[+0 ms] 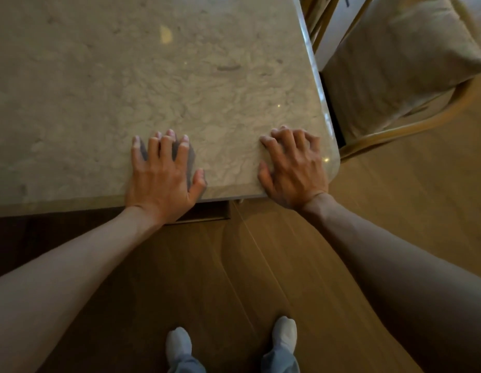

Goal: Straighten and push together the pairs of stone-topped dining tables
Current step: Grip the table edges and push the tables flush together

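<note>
Both hands, left hand (164, 173) and right hand (294, 168), are pressing spread, ungrasping fingers on the stone-topped table (153, 76), its far end running out of view.

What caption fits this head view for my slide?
Both hands, left and right, press on the near edge of a stone table, beside a cushioned chair.

The stone-topped dining table (153, 76) has a pale beige, marbled, polished slab with a rounded near-right corner and a thin bevelled rim. It stands level on the wooden floor, filling the upper left of the view; its near edge runs slightly aslant, with a dark base showing just beneath that edge.
</note>
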A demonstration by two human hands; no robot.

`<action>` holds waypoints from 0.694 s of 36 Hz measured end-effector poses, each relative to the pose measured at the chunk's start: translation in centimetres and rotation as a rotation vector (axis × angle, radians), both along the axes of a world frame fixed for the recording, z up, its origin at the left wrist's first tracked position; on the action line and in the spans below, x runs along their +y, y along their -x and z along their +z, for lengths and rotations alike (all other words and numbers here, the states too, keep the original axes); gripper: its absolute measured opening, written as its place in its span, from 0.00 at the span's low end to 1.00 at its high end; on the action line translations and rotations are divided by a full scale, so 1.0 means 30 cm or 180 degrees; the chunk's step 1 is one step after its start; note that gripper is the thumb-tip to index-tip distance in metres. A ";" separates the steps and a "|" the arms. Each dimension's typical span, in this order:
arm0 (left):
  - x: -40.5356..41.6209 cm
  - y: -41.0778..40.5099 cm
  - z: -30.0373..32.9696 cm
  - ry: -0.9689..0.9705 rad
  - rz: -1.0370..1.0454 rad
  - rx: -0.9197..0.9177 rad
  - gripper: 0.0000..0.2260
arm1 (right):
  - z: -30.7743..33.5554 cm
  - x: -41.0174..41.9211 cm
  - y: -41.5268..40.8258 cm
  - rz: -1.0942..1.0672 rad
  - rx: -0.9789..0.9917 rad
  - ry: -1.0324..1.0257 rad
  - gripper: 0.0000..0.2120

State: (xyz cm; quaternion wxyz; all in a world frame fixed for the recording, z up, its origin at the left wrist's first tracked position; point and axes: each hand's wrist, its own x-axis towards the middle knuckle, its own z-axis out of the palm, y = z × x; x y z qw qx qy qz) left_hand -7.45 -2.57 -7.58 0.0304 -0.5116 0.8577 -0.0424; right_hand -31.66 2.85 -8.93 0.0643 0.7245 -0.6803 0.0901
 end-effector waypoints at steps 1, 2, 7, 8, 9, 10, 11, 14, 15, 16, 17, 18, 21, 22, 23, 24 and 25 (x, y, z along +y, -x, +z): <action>-0.005 0.011 0.001 0.0014 0.0000 0.0016 0.30 | 0.002 -0.009 0.010 0.0001 0.0022 -0.0030 0.26; -0.011 0.023 -0.001 0.0027 0.0013 0.0020 0.30 | 0.002 -0.021 0.023 0.0007 0.0032 -0.0049 0.26; -0.047 0.098 -0.013 0.0114 0.0132 0.0083 0.30 | 0.005 -0.086 0.101 0.0056 0.0034 -0.0010 0.26; -0.054 0.110 -0.020 0.0139 0.0141 0.0092 0.30 | 0.003 -0.096 0.114 0.0074 0.0024 0.0028 0.26; -0.061 0.120 -0.028 0.0173 0.0146 0.0100 0.30 | 0.000 -0.108 0.126 0.0098 0.0025 0.0061 0.26; -0.066 0.129 -0.033 0.0200 0.0154 0.0103 0.30 | -0.001 -0.117 0.136 0.0118 0.0035 0.0073 0.25; -0.072 0.138 -0.033 0.0219 0.0155 0.0102 0.30 | 0.002 -0.125 0.144 0.0130 0.0058 0.0065 0.26; -0.078 0.155 -0.039 0.0257 0.0155 0.0084 0.30 | 0.001 -0.136 0.165 0.0140 0.0102 0.0058 0.25; -0.081 0.157 -0.040 0.0270 0.0156 0.0080 0.30 | 0.001 -0.137 0.168 0.0141 0.0114 0.0077 0.25; -0.081 0.158 -0.038 0.0270 0.0158 0.0082 0.30 | 0.003 -0.138 0.168 0.0158 0.0120 0.0083 0.25; -0.079 0.156 -0.036 0.0257 0.0155 0.0090 0.30 | 0.004 -0.137 0.166 0.0176 0.0111 0.0088 0.25; -0.079 0.156 -0.035 0.0247 0.0155 0.0102 0.30 | 0.005 -0.135 0.165 0.0180 0.0091 0.0106 0.25; -0.076 0.152 -0.032 0.0237 0.0179 0.0143 0.30 | 0.003 -0.132 0.166 0.0186 0.0037 0.0144 0.25; -0.076 0.151 -0.031 0.0234 0.0182 0.0145 0.30 | 0.002 -0.133 0.167 0.0195 0.0021 0.0136 0.25; -0.075 0.150 -0.033 0.0236 0.0184 0.0153 0.31 | -0.002 -0.134 0.167 0.0209 0.0005 0.0131 0.25; -0.073 0.149 -0.034 0.0238 0.0175 0.0156 0.31 | -0.006 -0.135 0.167 0.0228 0.0001 0.0128 0.26; -0.071 0.146 -0.037 0.0249 0.0162 0.0159 0.30 | -0.010 -0.134 0.167 0.0247 -0.0005 0.0131 0.26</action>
